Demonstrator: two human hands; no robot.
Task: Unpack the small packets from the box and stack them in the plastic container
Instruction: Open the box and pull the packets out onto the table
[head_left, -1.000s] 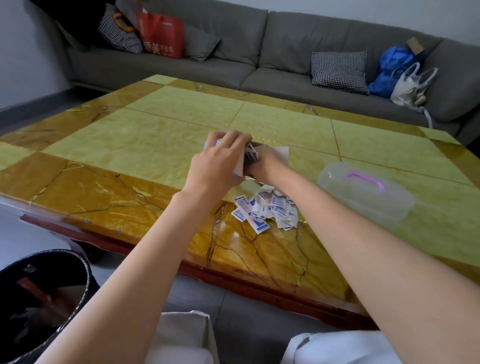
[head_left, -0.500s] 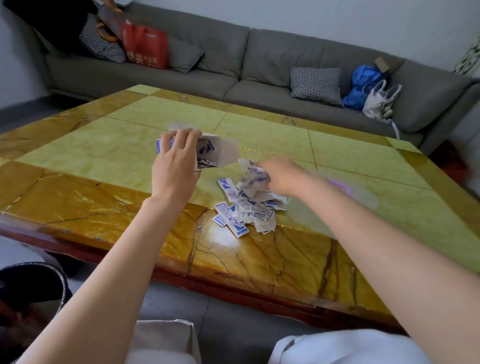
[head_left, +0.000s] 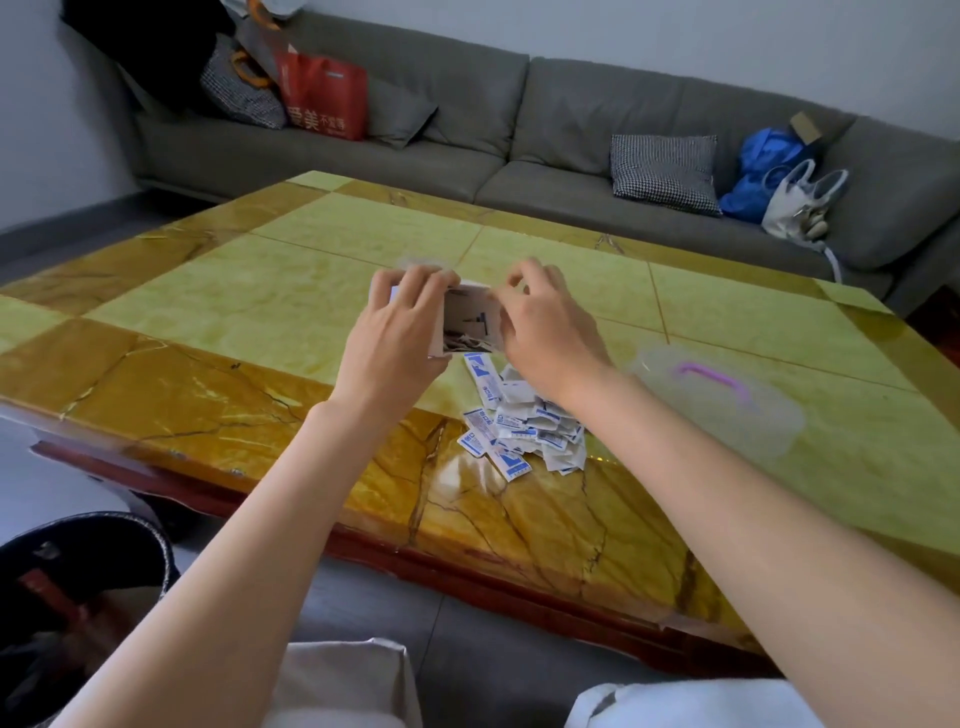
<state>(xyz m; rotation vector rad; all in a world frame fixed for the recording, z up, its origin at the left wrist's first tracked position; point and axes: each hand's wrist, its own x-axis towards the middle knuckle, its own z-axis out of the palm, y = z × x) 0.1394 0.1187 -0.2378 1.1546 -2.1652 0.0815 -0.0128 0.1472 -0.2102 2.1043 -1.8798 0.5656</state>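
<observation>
My left hand (head_left: 397, 332) grips a small white box (head_left: 470, 317) above the yellow marble table (head_left: 249, 317), open end tipped toward the right. More packets show inside its mouth. My right hand (head_left: 545, 325) is at the box opening, fingers curled on its flap or contents; which one, I cannot tell. A pile of small white-and-blue packets (head_left: 524, 426) lies on the table just below both hands. The clear plastic container (head_left: 722, 405) with a purple handle sits lid-on to the right of the pile.
A grey sofa (head_left: 519, 119) runs along the far side with a red bag (head_left: 324, 98), checked cushions and a blue bag (head_left: 763, 171). A dark bin (head_left: 78, 597) stands on the floor at lower left, beside the table's near edge.
My right hand dropped a clump of packets on the pile and came back up to the box mouth. The pile has grown. My left hand still holds the box.
</observation>
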